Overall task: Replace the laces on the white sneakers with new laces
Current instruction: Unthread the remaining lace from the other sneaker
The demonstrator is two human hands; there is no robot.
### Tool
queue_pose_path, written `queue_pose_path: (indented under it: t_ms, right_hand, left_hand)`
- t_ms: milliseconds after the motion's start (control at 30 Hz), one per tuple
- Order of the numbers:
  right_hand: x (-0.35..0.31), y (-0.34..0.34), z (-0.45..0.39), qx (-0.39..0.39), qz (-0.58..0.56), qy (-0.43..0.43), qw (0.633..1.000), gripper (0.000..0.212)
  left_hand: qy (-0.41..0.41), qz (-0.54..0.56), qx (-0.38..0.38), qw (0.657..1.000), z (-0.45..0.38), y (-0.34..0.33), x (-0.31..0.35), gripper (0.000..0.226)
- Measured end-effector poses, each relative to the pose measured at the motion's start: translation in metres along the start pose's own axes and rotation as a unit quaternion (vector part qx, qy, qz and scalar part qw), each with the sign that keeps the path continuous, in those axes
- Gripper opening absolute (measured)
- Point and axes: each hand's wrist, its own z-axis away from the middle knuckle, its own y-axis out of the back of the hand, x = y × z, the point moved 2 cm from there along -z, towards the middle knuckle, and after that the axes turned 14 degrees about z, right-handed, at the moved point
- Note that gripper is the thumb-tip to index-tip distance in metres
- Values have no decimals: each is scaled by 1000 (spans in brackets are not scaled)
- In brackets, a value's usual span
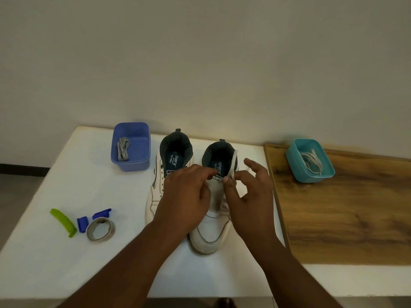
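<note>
Two white sneakers stand side by side on the white table, heels away from me. The left sneaker [156, 192] has bare eyelets showing. The right sneaker [211, 230] still carries a white lace [233, 162] near its collar. My right hand [251, 194] pinches that lace between thumb and forefinger at the top eyelets. My left hand [184, 196] rests over the right sneaker's tongue, fingers curled near the same spot; whether it grips anything is hidden. Grey laces [123, 148] lie in a blue tub [131, 161].
A teal tub [295, 167] holding white laces [311, 162] sits on a wooden board [344, 218] at the right. A green clip [64, 222], blue clips [82, 223] and a tape roll [100, 228] lie at the front left. A wall rises behind the table.
</note>
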Motion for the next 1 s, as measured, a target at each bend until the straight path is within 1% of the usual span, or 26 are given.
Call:
queue_pose_path:
  t_ms: [67, 133, 167, 200, 233, 267, 300, 367, 400, 433, 467, 500, 533, 600, 667, 700, 767, 833, 900, 1000]
  right_hand:
    - [-9, 7, -2, 19, -60, 23, 998, 9]
    - [-19, 16, -4, 13, -95, 77, 992, 16]
    - [-24, 18, -4, 0, -108, 110, 988, 19]
    - [-27, 20, -3, -14, -120, 139, 983, 20]
    - [-30, 22, -1, -28, -132, 159, 978, 21]
    - [-31, 23, 0, -36, -143, 169, 975, 22]
    - [-31, 23, 0, -39, -154, 171, 972, 23]
    - [-27, 25, -1, -27, -168, 168, 971, 24]
    - [-25, 26, -3, -20, -182, 163, 969, 25]
    - [-22, 26, -5, -19, -208, 155, 966, 27]
    - [-20, 26, -6, -25, -236, 138, 962, 29]
    - [-19, 26, -8, -32, -247, 115, 962, 32]
    - [-17, 25, -9, -39, -234, 85, 968, 32]
    - [-11, 20, -10, -58, -154, 22, 986, 32]
    - [1, 13, -8, -116, -63, -39, 990, 28]
    - [7, 10, -8, -159, -29, -63, 985, 23]
    - [15, 7, -6, -236, 41, -79, 968, 10]
    - [16, 7, -3, -283, 93, -74, 952, 10]
    - [12, 9, -1, -305, 128, -56, 942, 13]
    - [10, 12, 0, -321, 165, -30, 932, 19]
  left_hand:
    - [13, -58, -51, 997, 2, -2, 4, 40]
    - [42, -83, -95, 991, 4, -5, 6, 57]
    - [41, -86, -100, 990, 3, -5, 9, 63]
    - [36, -86, -94, 991, 1, -4, 12, 64]
    - [30, -80, -82, 993, -1, -4, 15, 61]
    - [32, -49, -77, 995, -3, -2, 19, 52]
    - [24, 15, -73, 997, -3, -1, 24, 45]
    - [-21, 154, -66, 986, 0, 2, 29, 46]
    - [-38, 191, -69, 978, 3, 4, 33, 40]
    - [-51, 218, -64, 973, 4, 7, 37, 27]
    - [-53, 244, -42, 967, 5, 11, 39, 15]
    - [-52, 278, 2, 959, 3, 18, 46, 12]
    - [-49, 307, 62, 948, 3, 25, 49, 14]
    - [-57, 342, 186, 920, 2, 38, 52, 18]
    - [-65, 363, 257, 893, 3, 46, 49, 19]
    - [-65, 375, 271, 884, 4, 48, 48, 19]
    - [-69, 397, 269, 875, 4, 46, 48, 22]
    - [-75, 422, 242, 870, 5, 42, 51, 26]
    - [-76, 433, 210, 873, 5, 39, 52, 29]
    - [-59, 421, 150, 893, 4, 34, 48, 32]
